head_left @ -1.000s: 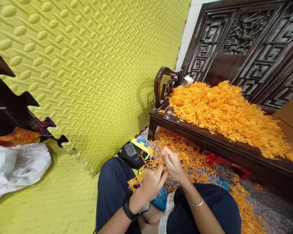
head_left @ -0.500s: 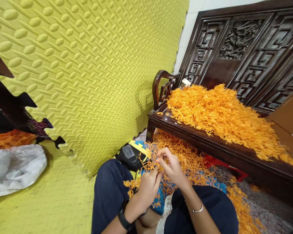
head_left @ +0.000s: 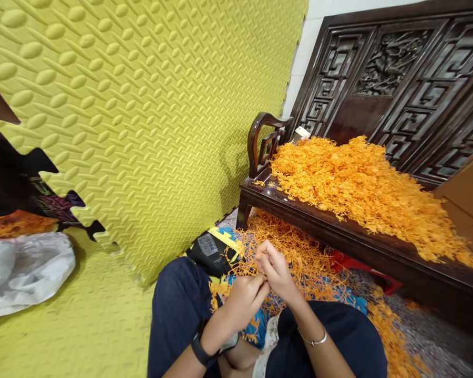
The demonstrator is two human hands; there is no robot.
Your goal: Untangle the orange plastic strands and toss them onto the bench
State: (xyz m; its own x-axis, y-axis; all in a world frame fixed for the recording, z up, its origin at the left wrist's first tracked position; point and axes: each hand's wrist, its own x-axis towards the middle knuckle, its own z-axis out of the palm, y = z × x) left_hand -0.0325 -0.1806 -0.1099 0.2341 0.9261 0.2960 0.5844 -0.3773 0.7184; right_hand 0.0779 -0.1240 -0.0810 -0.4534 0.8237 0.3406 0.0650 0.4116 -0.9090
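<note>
My left hand point(head_left: 241, 300) is closed, its thumb and finger pinching at the fingertips of my right hand. Orange branching strands point(head_left: 217, 292) stick out on the far left side of it. My right hand point(head_left: 276, 273) is also closed, fingers curled in a pinch and touching the left. Only a speck of orange shows between the fingertips; the rest of that piece is hidden. Beneath and beyond both hands spreads a loose heap of orange twig-like strands point(head_left: 311, 257), partly over a blue sheet point(head_left: 260, 320) by my lap.
A dark carved wooden bench point(head_left: 299, 212) on the right carries a large orange pile point(head_left: 350, 184). Under it is a red plastic item point(head_left: 386, 283). A black mesh-panelled item point(head_left: 207, 254) lies by my knee. Yellow foam matting point(head_left: 161, 105) rises at left, near a white bag point(head_left: 27, 273).
Both hands have shifted slightly right, and their fingertips are closer together. The orange strands beside my left hand have moved right with it.
</note>
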